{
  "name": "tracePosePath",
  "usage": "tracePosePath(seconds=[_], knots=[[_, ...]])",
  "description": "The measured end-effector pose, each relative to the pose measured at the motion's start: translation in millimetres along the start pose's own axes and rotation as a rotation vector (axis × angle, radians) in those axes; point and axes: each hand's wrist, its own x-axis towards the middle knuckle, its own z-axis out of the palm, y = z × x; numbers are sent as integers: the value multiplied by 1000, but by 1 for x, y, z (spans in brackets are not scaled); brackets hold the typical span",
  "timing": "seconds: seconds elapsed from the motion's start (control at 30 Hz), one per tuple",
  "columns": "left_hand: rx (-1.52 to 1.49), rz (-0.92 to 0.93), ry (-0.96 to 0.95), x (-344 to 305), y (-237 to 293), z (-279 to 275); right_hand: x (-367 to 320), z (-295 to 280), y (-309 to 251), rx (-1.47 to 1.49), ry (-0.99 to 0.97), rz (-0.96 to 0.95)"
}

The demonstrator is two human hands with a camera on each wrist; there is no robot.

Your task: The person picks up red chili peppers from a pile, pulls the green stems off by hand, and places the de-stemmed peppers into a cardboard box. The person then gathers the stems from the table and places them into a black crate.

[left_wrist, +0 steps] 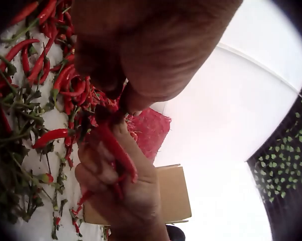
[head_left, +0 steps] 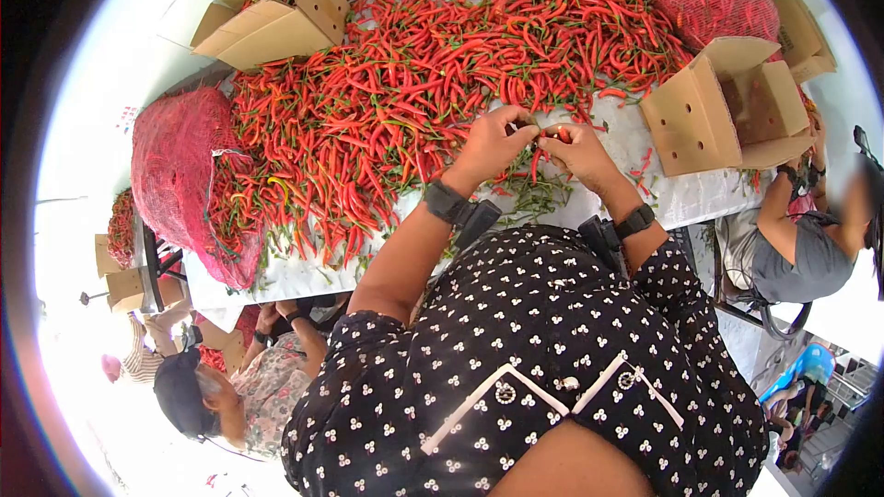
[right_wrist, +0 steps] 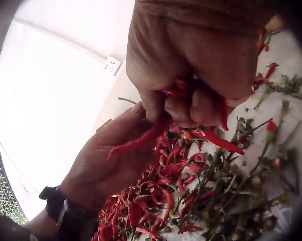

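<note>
Both hands meet over the near edge of a chili heap in the head view. My right hand (head_left: 585,156) curls round several red chilies; in the right wrist view one chili (right_wrist: 138,143) sticks out between its thumb and finger, and another chili (right_wrist: 220,140) pokes out below the curled fingers. Thumb and fingertips of my left hand (head_left: 497,143) pinch at the stem end of the chili (left_wrist: 118,150) in the right hand. A thin green stem (right_wrist: 127,100) shows by the left fingertips. The left palm is mostly hidden.
Red chilies (head_left: 414,83) cover much of the white table (head_left: 681,207). Green stems (head_left: 534,198) lie scattered just below the hands. Cardboard boxes stand at right (head_left: 686,120) and back left (head_left: 276,28). Red mesh sacks (head_left: 180,166) flank the heap. Other people sit at both sides.
</note>
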Motion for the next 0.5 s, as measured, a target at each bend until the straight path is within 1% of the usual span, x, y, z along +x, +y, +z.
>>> tracePosePath(seconds=[0.03, 0.07, 0.1, 0.17, 0.23, 0.27, 0.33, 0.37, 0.43, 0.47, 0.5], knots=[[69, -1, -11, 0, 1, -1, 0, 0, -1, -52, -18, 18], [69, -2, -13, 0, 1, -1, -1, 0, -3, -104, -35, 35], [114, 32, -3, -1, 1, -1, -2, 0, -5, -103, -34, 37], [159, 65, 5, -1, -1, 1, -4, 2, -9, -183, -56, -26], [242, 270, 42, -1, -6, 2, -7, 4, -15, -197, -66, -22], [241, 269, 42, 0, -8, 3, -8, 4, -16, -213, -77, -20], [177, 163, 19, 0, -10, 4, -5, 3, -11, -185, -93, -32], [176, 162, 20, 0, -11, 4, -4, 2, -9, -156, -108, -45], [-129, -212, -104, 0, -8, 1, -6, 2, -13, -151, -121, -40], [-129, -212, -104, -1, -7, 0, -8, 2, -15, -145, -134, -36], [-373, -302, -135, -2, -7, -1, -8, 2, -16, -145, -133, -36]])
